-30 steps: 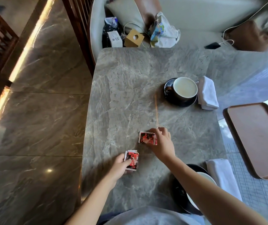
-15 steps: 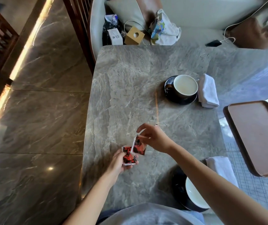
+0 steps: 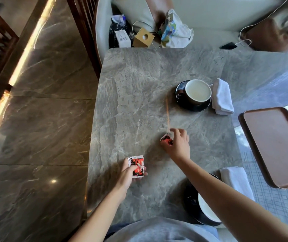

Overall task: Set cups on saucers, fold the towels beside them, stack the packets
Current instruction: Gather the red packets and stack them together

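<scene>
We find the left hand (image 3: 129, 173) at the near left of the grey marble worktop (image 3: 139, 95), its grip closed on a small stack of red packets (image 3: 136, 166) with the thumb lying on top. The right hand (image 3: 177, 144) is further in, well apart, its grip pinching a single red packet (image 3: 166, 139) that stands tilted. We note the far cup (image 3: 197, 92) seated on its dark saucer (image 3: 181, 100), a folded white towel (image 3: 222, 97) touching its right side. The near cup (image 3: 207, 211) and a second towel (image 3: 235, 180) are partly hidden by the right forearm. A brown tray (image 3: 277, 145) lies right of the worktop.
</scene>
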The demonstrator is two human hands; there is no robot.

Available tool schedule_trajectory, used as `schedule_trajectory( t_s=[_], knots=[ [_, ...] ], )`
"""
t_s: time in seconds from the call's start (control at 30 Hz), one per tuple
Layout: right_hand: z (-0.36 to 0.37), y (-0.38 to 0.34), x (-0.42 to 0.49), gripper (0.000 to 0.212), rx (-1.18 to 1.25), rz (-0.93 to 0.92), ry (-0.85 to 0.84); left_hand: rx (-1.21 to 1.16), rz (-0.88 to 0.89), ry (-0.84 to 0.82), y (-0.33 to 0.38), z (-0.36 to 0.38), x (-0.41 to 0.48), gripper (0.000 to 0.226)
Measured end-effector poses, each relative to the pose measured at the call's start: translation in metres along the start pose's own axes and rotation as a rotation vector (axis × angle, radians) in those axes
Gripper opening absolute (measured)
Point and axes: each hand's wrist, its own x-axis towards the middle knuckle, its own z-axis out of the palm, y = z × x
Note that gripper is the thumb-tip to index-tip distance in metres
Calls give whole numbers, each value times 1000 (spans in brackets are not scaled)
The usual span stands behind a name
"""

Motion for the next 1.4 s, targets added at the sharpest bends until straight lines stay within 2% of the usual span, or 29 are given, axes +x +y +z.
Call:
schedule_trajectory(
  t_s=[0.1,0.23,0.4,0.53,0.67,0.77,0.87,0.93,1.03,1.13,1.23,1.33,1.4],
  knots=[
    [2,17,-6,49,-143,-7,-48,4,13,-28,1,1,0,27],
    [-1,14,-11,39,31,-76,-57,-26,13,-44,3,2,-1,30],
    [-15,-7,-9,37,303,-171,-358,-27,-3,-25,2,1,-1,32],
    [-24,-28,-13,38,489,-224,-528,-69,-8,-33,2,3,-1,31],
    [-27,-46,-14,13,492,-217,-728,-161,-63,-41,6,6,-3,29],
    [-22,-51,-18,4,265,-295,-742,-171,-75,-43,8,6,-3,45],
    [-17,-52,-26,9,130,-348,-766,-160,-68,-31,5,5,-5,50],
    [-14,-52,-32,17,60,-413,-682,-133,-65,-29,3,4,-6,50],
    [-8,-52,-42,30,80,-462,-516,-87,-29,-17,3,7,-6,34],
    [3,-50,-55,33,216,-365,-402,-18,30,21,4,8,-8,24],
    [12,-51,-65,31,606,-22,-262,2,63,81,6,8,-8,27],
    [25,-64,-71,41,937,418,-417,30,98,115,10,14,-5,24],
    [36,-73,-77,42,995,508,-459,37,124,130,12,20,-3,21]
  ],
)
